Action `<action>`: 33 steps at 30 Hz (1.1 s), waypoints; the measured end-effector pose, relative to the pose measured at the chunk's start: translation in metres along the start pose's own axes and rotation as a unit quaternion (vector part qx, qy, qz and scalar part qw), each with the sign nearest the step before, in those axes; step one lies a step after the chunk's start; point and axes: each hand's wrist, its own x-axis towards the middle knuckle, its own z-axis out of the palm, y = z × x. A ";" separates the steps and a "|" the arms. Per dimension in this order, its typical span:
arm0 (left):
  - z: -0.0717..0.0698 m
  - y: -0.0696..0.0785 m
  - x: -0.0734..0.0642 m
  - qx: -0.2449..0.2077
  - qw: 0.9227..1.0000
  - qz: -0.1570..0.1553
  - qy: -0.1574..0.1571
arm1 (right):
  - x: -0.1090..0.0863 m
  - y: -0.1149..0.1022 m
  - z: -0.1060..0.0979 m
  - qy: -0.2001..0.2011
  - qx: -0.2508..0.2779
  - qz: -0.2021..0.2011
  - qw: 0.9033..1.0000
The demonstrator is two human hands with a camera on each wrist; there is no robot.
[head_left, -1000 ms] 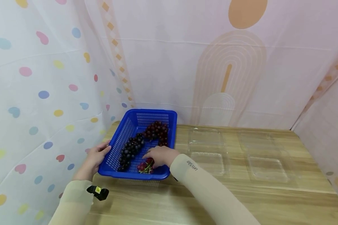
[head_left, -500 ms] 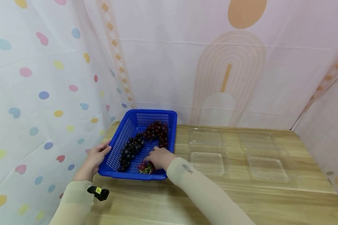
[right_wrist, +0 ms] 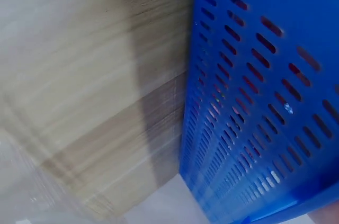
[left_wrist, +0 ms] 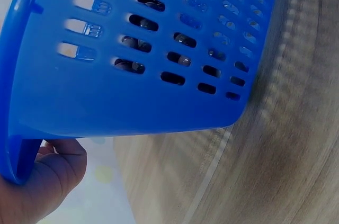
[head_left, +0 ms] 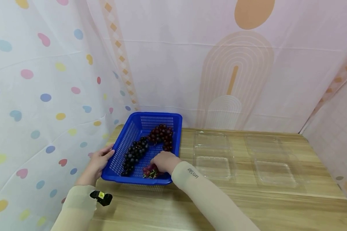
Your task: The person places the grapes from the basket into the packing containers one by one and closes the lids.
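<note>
My left hand point(head_left: 99, 160) grips the left rim of a blue plastic basket point(head_left: 141, 181), thumb over the edge; the left wrist view shows the hand point(left_wrist: 55, 173) under the rim. Inside the basket, my right hand point(head_left: 165, 161) reaches down with bent fingers at a small bunch of red grapes point(head_left: 150, 170) in the near right corner. Its fingertips are partly hidden among these grapes. A long bunch of black grapes point(head_left: 134, 155) lies along the left side. Dark red grapes point(head_left: 161, 133) fill the far right corner. The right wrist view shows mostly the basket's slotted side point(right_wrist: 254, 75).
Two clear plastic clamshell boxes, one nearer point(head_left: 214, 166) and one farther right point(head_left: 274, 173), lie with lids raised back on the wooden table point(head_left: 173, 208). A patterned cloth point(head_left: 167, 70) hangs behind and at both sides.
My right hand has shifted slightly and its fingers have bent down onto the red grapes, which have moved a little to the right. My left hand and the basket have stayed put.
</note>
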 end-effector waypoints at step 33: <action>0.000 0.001 0.000 0.005 1.000 -0.007 -0.009 | 0.009 0.023 -0.018 0.146 0.470 0.004 0.871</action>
